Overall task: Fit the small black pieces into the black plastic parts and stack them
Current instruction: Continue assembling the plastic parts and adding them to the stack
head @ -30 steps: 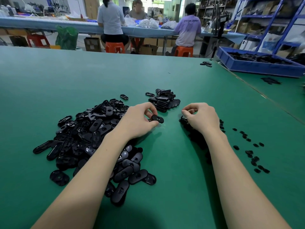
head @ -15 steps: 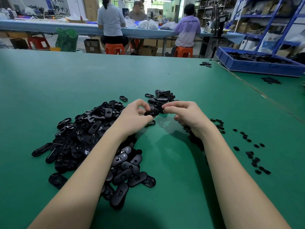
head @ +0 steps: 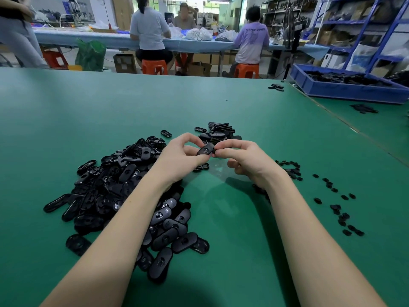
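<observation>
Above the green table (head: pixel 221 218), the left hand (head: pixel 181 160) holds one oval black plastic part (head: pixel 205 149) between thumb and curled fingers, and the right hand (head: pixel 245 160) pinches the same part at its right end with thumb and forefinger. The part's long axis runs from lower left to upper right, tilted up toward the right hand, with a small recess showing on its upper face. Whether a small black piece is already seated in it cannot be told. To the left of the forearms lies a large loose heap of black plastic parts (head: pixel 115 187), pointing every way. Just beyond the hands sits a stack of parts (head: pixel 219 134), laid mostly flat with long axes across the view. Small black pieces (head: pixel 336 207) are scattered on the table to the right. At the far right stands a blue bin (head: pixel 345 89). The only writing is pale lettering on a seated person's purple shirt (head: pixel 252 41), too blurred to read surely.
</observation>
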